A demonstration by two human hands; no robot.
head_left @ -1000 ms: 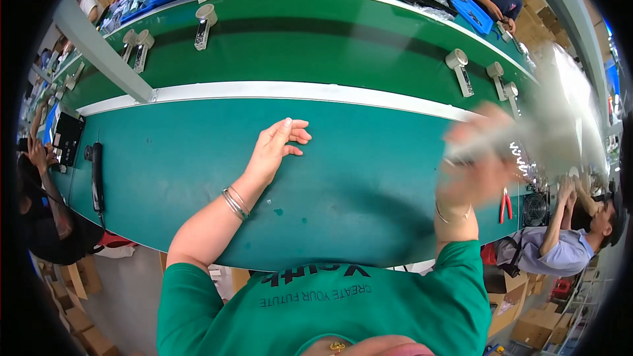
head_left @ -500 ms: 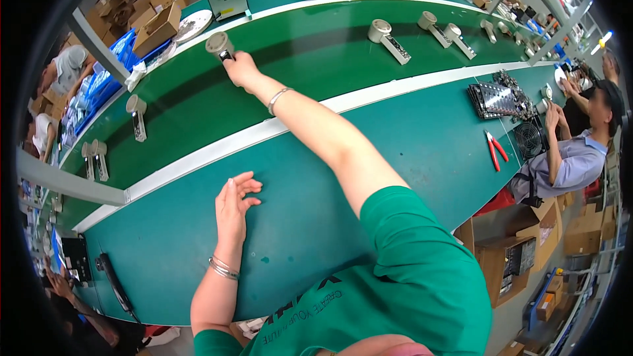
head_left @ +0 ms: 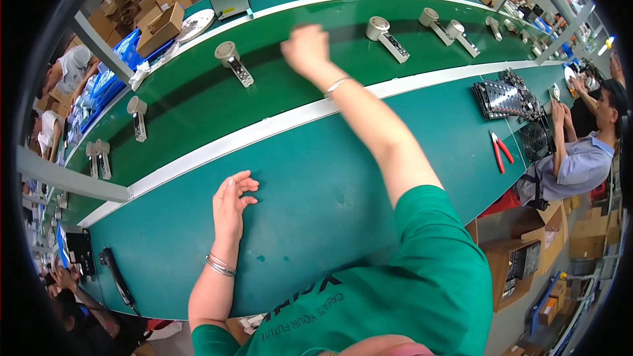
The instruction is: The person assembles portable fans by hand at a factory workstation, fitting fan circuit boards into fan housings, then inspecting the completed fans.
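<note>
My right hand [head_left: 306, 51] is stretched out over the green conveyor belt, blurred by motion, and its fingers cannot be made out clearly. To its left on the belt lies a grey part with a round head and slim handle [head_left: 235, 64], apart from the hand. A similar round-headed part [head_left: 388, 39] lies to the right of the hand. Over the green worktable [head_left: 316, 224], my left hand [head_left: 232, 199] has its fingers apart and loosely bent, with nothing in them.
More round-headed parts [head_left: 137, 118] lie along the belt on both sides. A white rail [head_left: 277, 122] separates belt and table. Red-handled pliers [head_left: 501, 151] and black parts [head_left: 498, 99] lie at the right, near a co-worker [head_left: 570, 158]. A black tool [head_left: 117, 280] lies at the left.
My right hand has let go of the round-headed part and moved right along the belt. That part now lies on the belt, slightly farther right. My left hand has hardly moved.
</note>
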